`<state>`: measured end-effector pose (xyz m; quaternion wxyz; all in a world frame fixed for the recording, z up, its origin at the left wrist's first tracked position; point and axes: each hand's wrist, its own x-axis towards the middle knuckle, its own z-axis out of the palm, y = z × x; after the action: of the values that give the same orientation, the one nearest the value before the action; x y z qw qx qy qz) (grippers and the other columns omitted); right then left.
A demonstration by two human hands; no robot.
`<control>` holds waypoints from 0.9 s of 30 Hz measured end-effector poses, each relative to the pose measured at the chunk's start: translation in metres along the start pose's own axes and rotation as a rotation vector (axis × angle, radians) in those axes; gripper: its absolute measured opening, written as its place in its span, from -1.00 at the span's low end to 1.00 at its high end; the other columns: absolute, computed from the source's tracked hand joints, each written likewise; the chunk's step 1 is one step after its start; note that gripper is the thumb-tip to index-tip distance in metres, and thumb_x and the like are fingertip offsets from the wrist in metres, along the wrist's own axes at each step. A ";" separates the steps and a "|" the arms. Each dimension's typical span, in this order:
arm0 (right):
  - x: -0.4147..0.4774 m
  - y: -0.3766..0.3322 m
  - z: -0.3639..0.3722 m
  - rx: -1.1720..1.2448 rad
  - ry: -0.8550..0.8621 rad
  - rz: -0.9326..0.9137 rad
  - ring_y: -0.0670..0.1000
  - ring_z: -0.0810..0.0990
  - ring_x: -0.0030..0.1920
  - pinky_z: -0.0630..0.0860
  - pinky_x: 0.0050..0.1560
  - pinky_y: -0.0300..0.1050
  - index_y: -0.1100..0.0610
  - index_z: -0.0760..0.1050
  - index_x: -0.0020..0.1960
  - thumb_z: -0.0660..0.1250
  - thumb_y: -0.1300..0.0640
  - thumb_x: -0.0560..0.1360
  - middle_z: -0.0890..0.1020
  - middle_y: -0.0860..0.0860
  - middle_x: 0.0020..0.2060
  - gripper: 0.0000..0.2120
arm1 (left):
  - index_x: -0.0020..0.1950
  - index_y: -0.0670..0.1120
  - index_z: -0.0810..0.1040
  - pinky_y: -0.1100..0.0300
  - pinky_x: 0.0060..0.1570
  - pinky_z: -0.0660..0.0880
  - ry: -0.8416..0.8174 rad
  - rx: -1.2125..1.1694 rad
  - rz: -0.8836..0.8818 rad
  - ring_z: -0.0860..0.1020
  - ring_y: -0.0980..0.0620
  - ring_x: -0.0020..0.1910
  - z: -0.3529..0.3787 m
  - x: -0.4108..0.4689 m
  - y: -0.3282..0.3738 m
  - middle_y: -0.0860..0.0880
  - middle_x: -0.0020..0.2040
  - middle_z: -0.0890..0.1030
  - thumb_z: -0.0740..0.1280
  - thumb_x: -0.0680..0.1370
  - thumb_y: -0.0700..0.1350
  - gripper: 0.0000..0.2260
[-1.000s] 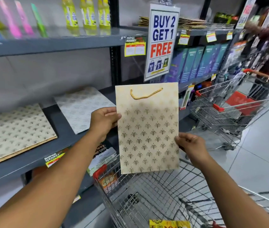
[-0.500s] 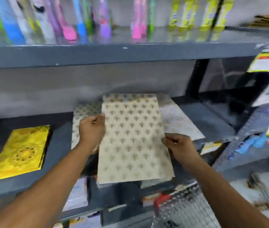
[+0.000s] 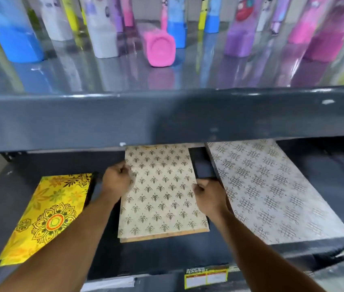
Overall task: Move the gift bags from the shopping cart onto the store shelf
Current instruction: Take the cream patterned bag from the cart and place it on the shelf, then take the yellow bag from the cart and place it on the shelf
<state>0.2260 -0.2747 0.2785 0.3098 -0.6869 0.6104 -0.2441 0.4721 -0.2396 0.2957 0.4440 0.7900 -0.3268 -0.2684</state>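
Observation:
A cream gift bag with a gold leaf pattern (image 3: 162, 194) lies flat on top of a stack of like bags on the dark grey store shelf (image 3: 335, 165). My left hand (image 3: 117, 180) grips its left edge and my right hand (image 3: 208, 196) grips its right edge. A yellow gift bag with a mandala print (image 3: 46, 216) lies to the left on the same shelf. To the right lies a silver-grey gift bag with a knot pattern (image 3: 272, 192). The shopping cart is out of view.
The upper shelf's front lip (image 3: 166, 121) hangs just above my hands and hides the bags' far ends. On it stand several coloured bottles, and a pink bottle (image 3: 161, 47) lies on its side. A yellow price label (image 3: 206, 278) sits on the lower shelf edge.
I turned from the cart to the shelf and lowered the cream bag from upright in the air to flat on the stack. Both hands have stayed on its edges.

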 end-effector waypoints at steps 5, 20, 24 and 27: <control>0.007 0.005 0.006 0.045 -0.021 0.022 0.03 0.57 0.21 0.37 0.11 -0.32 0.21 0.53 0.24 0.25 0.10 0.55 0.64 0.10 0.18 -0.68 | 0.25 -0.12 0.57 0.07 0.22 0.48 0.034 0.071 0.003 0.57 -0.15 0.18 0.005 0.005 -0.006 -0.17 0.22 0.62 0.18 0.61 -0.14 -0.73; -0.177 0.183 -0.173 0.089 0.447 0.034 -0.07 0.62 -0.26 0.55 -0.21 -0.25 0.05 0.59 0.06 0.25 0.04 0.46 0.65 0.02 -0.18 -0.75 | 0.34 -0.32 0.44 0.10 0.34 0.24 -0.424 0.323 0.816 0.43 -0.29 0.28 0.154 -0.252 0.031 -0.35 0.25 0.50 0.17 0.59 -0.22 -0.65; -0.300 0.289 -0.211 -0.031 0.462 0.256 0.15 0.66 -0.19 0.60 -0.09 -0.09 0.17 0.62 -0.04 0.32 0.23 0.49 0.69 0.18 -0.20 -0.88 | 0.28 -0.33 0.50 -0.10 0.47 0.21 -0.607 0.398 0.911 0.39 -0.37 0.35 0.223 -0.376 -0.006 -0.33 0.27 0.53 0.16 0.55 -0.17 -0.62; -0.379 0.345 -0.215 -0.081 0.441 0.440 0.09 0.66 -0.24 0.41 -0.20 -0.29 -0.02 0.63 -0.09 0.36 0.19 0.47 0.71 0.13 -0.24 -0.87 | 0.23 -0.28 0.53 0.05 0.33 0.31 -0.749 0.319 0.969 0.48 -0.29 0.28 0.258 -0.459 -0.031 -0.27 0.25 0.54 0.25 0.48 -0.22 -0.66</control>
<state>-0.2159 0.0509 0.1935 0.1879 -0.4804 0.8061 -0.2898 0.0016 -0.0172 0.2103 0.2475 0.4612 -0.8166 -0.2435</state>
